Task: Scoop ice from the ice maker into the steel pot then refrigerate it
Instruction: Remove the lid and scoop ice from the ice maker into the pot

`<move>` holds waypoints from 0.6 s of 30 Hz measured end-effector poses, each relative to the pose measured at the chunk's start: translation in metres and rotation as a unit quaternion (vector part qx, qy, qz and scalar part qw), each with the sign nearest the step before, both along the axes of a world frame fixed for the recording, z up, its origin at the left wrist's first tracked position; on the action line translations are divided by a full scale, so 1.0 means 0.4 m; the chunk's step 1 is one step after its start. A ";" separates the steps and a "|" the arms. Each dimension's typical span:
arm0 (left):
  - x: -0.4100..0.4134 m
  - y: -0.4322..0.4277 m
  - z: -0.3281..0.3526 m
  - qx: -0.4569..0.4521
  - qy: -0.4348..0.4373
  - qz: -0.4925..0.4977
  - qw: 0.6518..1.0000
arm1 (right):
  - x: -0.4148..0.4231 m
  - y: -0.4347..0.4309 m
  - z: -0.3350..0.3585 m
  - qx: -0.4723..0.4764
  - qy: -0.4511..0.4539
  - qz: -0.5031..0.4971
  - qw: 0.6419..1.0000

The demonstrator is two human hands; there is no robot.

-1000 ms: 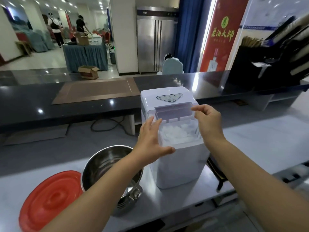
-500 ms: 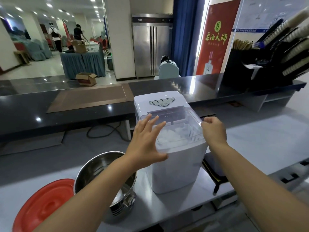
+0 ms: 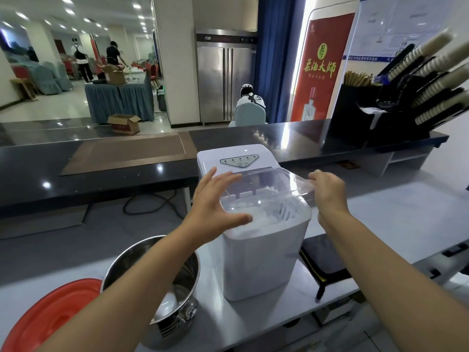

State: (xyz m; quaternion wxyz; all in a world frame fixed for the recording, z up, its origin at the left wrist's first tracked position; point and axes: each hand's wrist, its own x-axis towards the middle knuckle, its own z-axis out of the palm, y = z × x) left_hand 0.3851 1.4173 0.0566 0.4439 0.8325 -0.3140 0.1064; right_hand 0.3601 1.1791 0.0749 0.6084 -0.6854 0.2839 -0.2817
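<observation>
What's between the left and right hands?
Head view: the clear lid of the ice maker, over the ice. The right hand pinches its edge; the left hand is open at its left.

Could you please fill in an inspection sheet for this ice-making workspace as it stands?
Surface: pale grey worktop, bearing the things below.
Job's things: white boxy plastic ice maker, ice under its clear plastic lid; round steel pot left of it.
Clutter: round red plastic lid beside the pot.
Hands: left hand open, fingers spread at the clear lid's left; right hand pinches its right corner.
Cables: black cable looped behind the worktop.
Surroundings: tall steel two-door refrigerator beyond a dark counter.
</observation>
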 end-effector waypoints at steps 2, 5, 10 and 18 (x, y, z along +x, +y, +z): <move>0.005 -0.002 0.029 -0.039 0.025 0.007 0.999 | 0.008 -0.003 0.016 0.022 -0.026 -0.009 0.999; 0.022 -0.007 0.064 -0.112 0.052 0.030 0.992 | 0.020 0.001 0.033 0.080 -0.075 -0.002 0.994; 0.058 -0.021 0.084 -0.229 0.075 0.040 0.970 | 0.050 0.005 0.047 0.095 -0.109 0.029 0.989; 0.116 -0.048 0.083 -0.332 0.085 0.053 0.938 | 0.099 -0.006 0.066 0.081 -0.134 0.098 0.983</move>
